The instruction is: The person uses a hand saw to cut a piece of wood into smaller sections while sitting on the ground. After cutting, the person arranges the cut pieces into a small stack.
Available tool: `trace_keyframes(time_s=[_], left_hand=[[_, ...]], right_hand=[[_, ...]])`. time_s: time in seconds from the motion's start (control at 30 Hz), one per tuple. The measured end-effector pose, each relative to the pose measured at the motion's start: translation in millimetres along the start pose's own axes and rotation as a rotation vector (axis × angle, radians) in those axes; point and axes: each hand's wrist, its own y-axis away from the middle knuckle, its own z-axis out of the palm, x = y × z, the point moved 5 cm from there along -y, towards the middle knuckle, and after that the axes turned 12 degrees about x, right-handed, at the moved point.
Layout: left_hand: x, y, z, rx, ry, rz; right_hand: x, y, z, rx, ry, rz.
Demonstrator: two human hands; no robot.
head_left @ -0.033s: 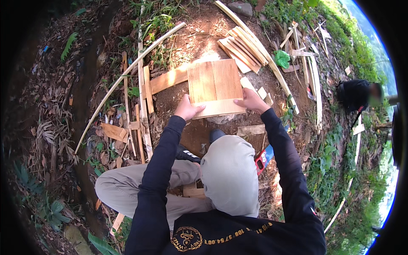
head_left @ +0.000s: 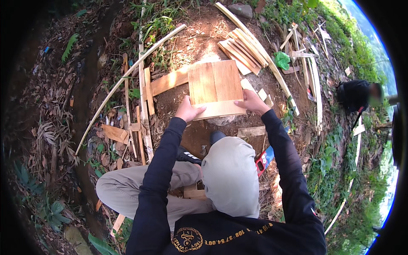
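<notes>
My left hand (head_left: 188, 109) and my right hand (head_left: 251, 102) grip a square wooden piece (head_left: 214, 83) from its two near corners. Its top is two boards side by side, and a paler wood strip (head_left: 219, 109) runs along its near side. Both thumbs press on this strip, while the other fingers are mostly hidden around the sides. The piece is held in front of my knees, over a pale stone (head_left: 221, 120). What lies under or inside it is hidden.
A board (head_left: 170, 81) lies just left of the piece. Stacked thin boards (head_left: 243, 50) lie beyond it, beside long strips (head_left: 272, 68). A red and blue object (head_left: 264, 160) rests by my right knee. A green plastic bag (head_left: 281, 60) and a person in dark clothing (head_left: 355, 95) are to the right.
</notes>
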Motion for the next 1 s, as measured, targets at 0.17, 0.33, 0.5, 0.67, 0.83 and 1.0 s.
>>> trace_keyframes(time_s=[0.17,0.33,0.5,0.67,0.83,1.0], left_hand=[[51,-8,-21,0.178,0.111,0.242],[64,-19,-13,0.126,0.210,0.349],[35,-23,-7,0.115,0.111,0.392],[31,-30,1,0.024,0.088,0.348],[44,-19,1,0.070,0.104,0.342],[45,-18,2,0.168,0.272,0.389]], right_hand=[[-30,6,-27,0.162,-0.433,-0.148],[-27,11,-43,0.335,-0.320,-0.353],[-18,12,-30,0.398,-0.098,-0.475],[-20,8,-33,0.284,-0.008,-0.405],[-14,9,-36,0.272,0.039,-0.404],[-3,-4,-24,0.278,-0.129,-0.432]])
